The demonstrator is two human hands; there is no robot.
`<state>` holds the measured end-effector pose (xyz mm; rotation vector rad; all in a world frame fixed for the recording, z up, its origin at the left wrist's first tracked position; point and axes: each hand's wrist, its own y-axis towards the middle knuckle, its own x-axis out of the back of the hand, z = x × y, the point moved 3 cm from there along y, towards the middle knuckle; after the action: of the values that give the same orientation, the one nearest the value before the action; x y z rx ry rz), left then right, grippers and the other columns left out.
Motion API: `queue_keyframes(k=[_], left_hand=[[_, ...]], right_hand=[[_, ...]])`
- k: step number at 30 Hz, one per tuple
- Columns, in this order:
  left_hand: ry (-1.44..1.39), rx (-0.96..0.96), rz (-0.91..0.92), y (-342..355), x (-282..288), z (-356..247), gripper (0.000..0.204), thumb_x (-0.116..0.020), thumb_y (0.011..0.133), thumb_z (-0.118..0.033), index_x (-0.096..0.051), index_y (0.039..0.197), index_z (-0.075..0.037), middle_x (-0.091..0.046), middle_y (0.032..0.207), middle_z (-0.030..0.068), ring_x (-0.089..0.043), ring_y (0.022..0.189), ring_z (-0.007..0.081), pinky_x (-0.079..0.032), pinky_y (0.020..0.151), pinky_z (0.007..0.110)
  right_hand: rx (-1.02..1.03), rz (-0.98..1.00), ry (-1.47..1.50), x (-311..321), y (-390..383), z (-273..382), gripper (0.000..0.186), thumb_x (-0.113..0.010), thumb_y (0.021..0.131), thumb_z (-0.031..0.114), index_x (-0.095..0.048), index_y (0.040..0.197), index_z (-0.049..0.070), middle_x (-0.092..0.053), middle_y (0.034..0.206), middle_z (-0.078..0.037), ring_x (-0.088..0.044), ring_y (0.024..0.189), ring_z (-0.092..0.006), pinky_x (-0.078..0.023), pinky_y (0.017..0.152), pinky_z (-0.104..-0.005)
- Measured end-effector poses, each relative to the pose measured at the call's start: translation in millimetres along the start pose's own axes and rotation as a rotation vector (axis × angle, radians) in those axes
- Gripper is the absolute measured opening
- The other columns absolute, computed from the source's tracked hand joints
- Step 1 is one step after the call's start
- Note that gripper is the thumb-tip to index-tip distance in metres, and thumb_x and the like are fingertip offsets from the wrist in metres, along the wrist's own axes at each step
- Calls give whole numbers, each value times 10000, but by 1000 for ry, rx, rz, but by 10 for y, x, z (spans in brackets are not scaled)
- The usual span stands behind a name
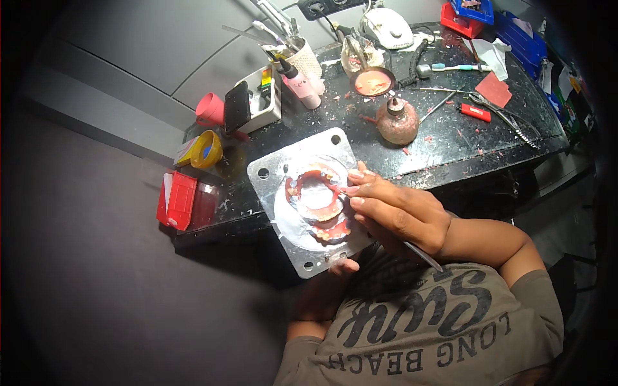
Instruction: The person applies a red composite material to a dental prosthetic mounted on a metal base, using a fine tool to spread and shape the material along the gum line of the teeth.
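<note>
A square metal plate [270, 206] with corner holes and a round pale middle carries two red wax dental arches with teeth, one upper [301, 177] and one lower [331, 233]. My left hand [342, 266] is closed on the plate from beneath, its thumb showing at the bottom edge, the other fingers hidden. My right hand [412, 219] grips a thin metal tool [421, 253], whose tip reaches the red wax at the right side of the upper arch. The plate is held tilted in front of the black bench.
On the bench [450, 157] stand a spirit burner [396, 125], pan of pink wax [372, 82], tool holder [302, 59], pink bottle [302, 90], yellow cup [206, 148] and red tray [177, 199]. A red lighter [475, 112], metal instruments and blue bins [521, 45] are at the right.
</note>
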<state>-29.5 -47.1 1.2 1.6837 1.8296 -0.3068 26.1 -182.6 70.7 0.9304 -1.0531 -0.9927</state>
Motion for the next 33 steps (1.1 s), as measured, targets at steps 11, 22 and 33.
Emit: queue_keyframes(k=[11,22,33], left_hand=[[31,-13,-36,7,-51,-3,1371,-704,749,-833,-145,1675,10,-282,1676,302,-412,1507,380,-326,1273,470],[87,-44,-107,15,-97,-58,1414,-663,737,-906,-146,1672,20,-276,1673,334,-414,1505,389,-340,1265,481],[210,-99,-143,120,-221,-192,1547,-498,636,-1065,-143,1672,28,-280,1669,358,-427,1496,383,-352,1253,477]], right_hand=[[83,22,-52,-35,-79,-46,387,-788,815,10,-702,1157,-149,-724,1118,-283,-748,1115,-442,-617,984,-526],[106,30,-57,-34,-111,-76,412,-758,831,40,-678,1185,-156,-718,1140,-296,-753,1096,-438,-634,937,-508],[46,83,-30,23,-103,-73,309,-769,877,-102,-678,1171,-130,-732,1143,-279,-758,1106,-425,-626,974,-518]])
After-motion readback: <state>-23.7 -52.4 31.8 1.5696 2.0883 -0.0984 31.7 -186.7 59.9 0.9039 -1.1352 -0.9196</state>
